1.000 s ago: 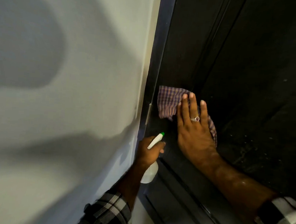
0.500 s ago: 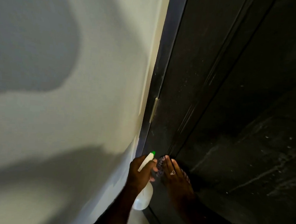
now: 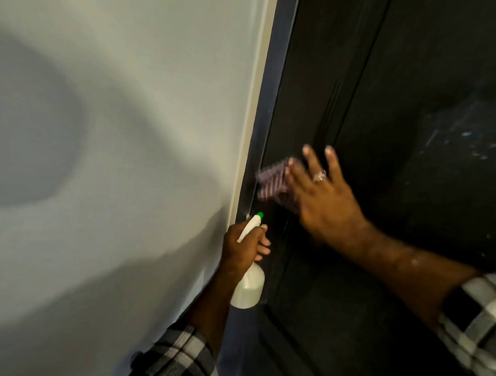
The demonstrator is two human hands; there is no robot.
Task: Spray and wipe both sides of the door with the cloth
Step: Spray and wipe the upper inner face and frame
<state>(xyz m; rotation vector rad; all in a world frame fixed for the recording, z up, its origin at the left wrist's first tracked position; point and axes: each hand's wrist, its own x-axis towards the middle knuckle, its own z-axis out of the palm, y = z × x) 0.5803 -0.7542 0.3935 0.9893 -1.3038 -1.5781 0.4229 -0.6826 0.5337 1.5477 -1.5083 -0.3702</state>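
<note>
One hand [image 3: 322, 193] presses cloth [image 3: 272, 180] — door [image 3: 409, 81].

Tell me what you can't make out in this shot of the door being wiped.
- Checked purple cloth: motion-blurred in the head view, and the right hand covers part of it.
- White spray bottle with green nozzle: the left hand hides its trigger.
- Dark door: cut off by the frame edges; its other side is unseen.

Woven checked cloth [image 3: 272, 181], smooth white plastic spray bottle [image 3: 248, 287], dark matt door [image 3: 409, 81].
</note>
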